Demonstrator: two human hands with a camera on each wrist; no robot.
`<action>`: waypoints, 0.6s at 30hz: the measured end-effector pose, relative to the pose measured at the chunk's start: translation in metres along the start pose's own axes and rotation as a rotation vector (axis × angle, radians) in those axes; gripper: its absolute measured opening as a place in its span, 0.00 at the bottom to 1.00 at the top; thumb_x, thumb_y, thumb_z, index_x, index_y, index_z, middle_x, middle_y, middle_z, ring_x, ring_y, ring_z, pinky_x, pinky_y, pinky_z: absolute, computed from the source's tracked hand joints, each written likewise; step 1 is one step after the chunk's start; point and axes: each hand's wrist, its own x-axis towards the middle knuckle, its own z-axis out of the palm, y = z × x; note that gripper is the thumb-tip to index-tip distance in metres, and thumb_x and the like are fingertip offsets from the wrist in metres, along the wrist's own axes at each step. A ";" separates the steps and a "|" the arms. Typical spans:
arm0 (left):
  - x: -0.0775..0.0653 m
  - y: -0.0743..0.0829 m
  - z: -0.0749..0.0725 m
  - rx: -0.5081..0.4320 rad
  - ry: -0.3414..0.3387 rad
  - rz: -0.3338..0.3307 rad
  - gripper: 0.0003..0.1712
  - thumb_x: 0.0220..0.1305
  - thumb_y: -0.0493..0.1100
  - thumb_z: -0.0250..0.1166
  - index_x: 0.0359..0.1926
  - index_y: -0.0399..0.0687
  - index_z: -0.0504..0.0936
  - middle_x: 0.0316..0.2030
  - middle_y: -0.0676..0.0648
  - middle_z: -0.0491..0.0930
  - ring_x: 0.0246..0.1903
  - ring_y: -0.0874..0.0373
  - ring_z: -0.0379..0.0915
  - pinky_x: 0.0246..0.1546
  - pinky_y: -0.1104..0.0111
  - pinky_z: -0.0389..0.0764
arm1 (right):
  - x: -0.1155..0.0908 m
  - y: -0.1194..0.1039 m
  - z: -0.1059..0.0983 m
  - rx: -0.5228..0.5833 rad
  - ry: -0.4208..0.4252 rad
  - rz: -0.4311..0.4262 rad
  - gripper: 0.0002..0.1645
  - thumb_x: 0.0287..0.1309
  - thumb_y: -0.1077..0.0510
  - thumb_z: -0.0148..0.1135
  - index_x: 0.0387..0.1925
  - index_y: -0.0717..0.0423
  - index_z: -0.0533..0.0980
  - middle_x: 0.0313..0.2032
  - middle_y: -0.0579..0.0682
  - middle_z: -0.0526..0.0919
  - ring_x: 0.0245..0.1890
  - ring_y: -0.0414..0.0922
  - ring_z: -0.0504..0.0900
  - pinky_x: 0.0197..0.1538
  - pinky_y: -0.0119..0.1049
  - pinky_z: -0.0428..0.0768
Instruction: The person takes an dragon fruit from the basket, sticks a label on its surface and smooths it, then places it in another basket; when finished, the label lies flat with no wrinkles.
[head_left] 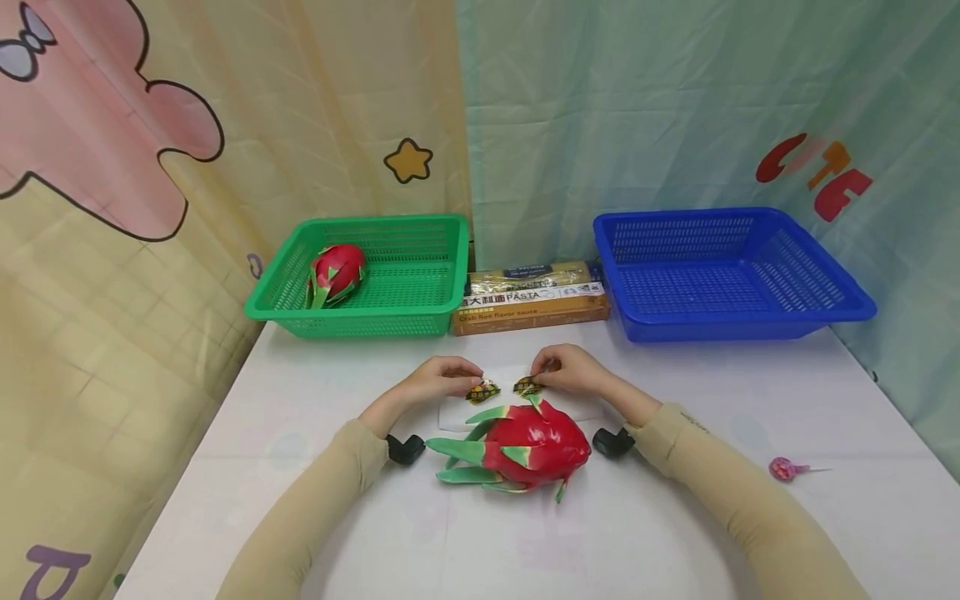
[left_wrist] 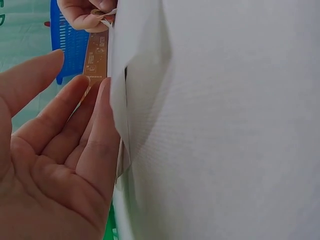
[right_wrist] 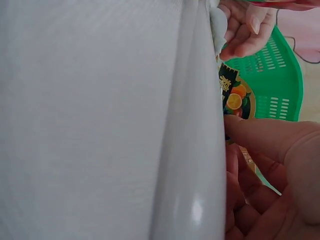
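At the middle of a white-covered table, a person's left hand and right hand meet two small, shiny black-and-gold wrapped packets. The left hand's thumb and fingers stand apart, its fingertips at the left packet; the right hand's thumb and fingers pinch the right packet, just beside the first. Nearer the table's front edge, a large red dragon fruit with green plastic-looking leaves lies on its side. A green perforated plastic basket at the far left corner holds a smaller red dragon fruit; a blue perforated basket stands at the far right corner, an orange-brown pasta box between them. A pink lollipop lies near the right edge.
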 end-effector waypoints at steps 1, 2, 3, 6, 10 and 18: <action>0.000 0.000 0.000 -0.002 0.000 -0.002 0.20 0.65 0.41 0.60 0.53 0.30 0.75 0.48 0.36 0.78 0.48 0.47 0.76 0.47 0.63 0.78 | 0.000 0.001 0.000 0.013 0.005 -0.003 0.03 0.53 0.61 0.66 0.31 0.54 0.80 0.30 0.44 0.82 0.28 0.40 0.74 0.36 0.34 0.74; 0.000 0.001 0.000 -0.006 0.001 -0.001 0.20 0.65 0.41 0.60 0.53 0.30 0.75 0.48 0.36 0.78 0.48 0.47 0.76 0.47 0.63 0.78 | -0.001 0.001 0.000 0.027 0.011 -0.012 0.03 0.54 0.61 0.66 0.31 0.55 0.80 0.30 0.45 0.82 0.29 0.40 0.75 0.37 0.35 0.74; -0.001 0.001 0.000 -0.007 0.002 0.000 0.20 0.65 0.41 0.60 0.53 0.30 0.75 0.48 0.36 0.78 0.48 0.48 0.76 0.47 0.63 0.78 | -0.002 0.001 -0.001 0.041 0.017 -0.022 0.03 0.54 0.62 0.66 0.31 0.56 0.79 0.31 0.45 0.81 0.31 0.41 0.76 0.39 0.36 0.75; -0.004 0.006 0.002 -0.012 0.008 0.004 0.19 0.65 0.41 0.60 0.52 0.31 0.76 0.48 0.37 0.78 0.47 0.50 0.77 0.46 0.63 0.78 | -0.005 -0.001 -0.005 0.081 0.044 -0.053 0.04 0.55 0.62 0.65 0.33 0.57 0.78 0.32 0.47 0.81 0.35 0.44 0.78 0.43 0.39 0.77; -0.017 0.031 0.006 0.011 0.031 0.037 0.18 0.66 0.38 0.59 0.52 0.29 0.76 0.48 0.33 0.77 0.47 0.44 0.76 0.47 0.58 0.78 | -0.012 -0.008 -0.014 0.128 0.083 -0.077 0.06 0.57 0.60 0.64 0.36 0.58 0.77 0.34 0.50 0.81 0.38 0.46 0.79 0.43 0.40 0.77; -0.050 0.068 0.024 0.267 0.163 0.375 0.12 0.64 0.38 0.61 0.47 0.39 0.81 0.44 0.43 0.81 0.44 0.55 0.77 0.46 0.60 0.78 | -0.042 -0.039 -0.032 0.345 0.152 -0.042 0.08 0.59 0.62 0.62 0.38 0.63 0.76 0.35 0.53 0.80 0.37 0.47 0.78 0.40 0.40 0.80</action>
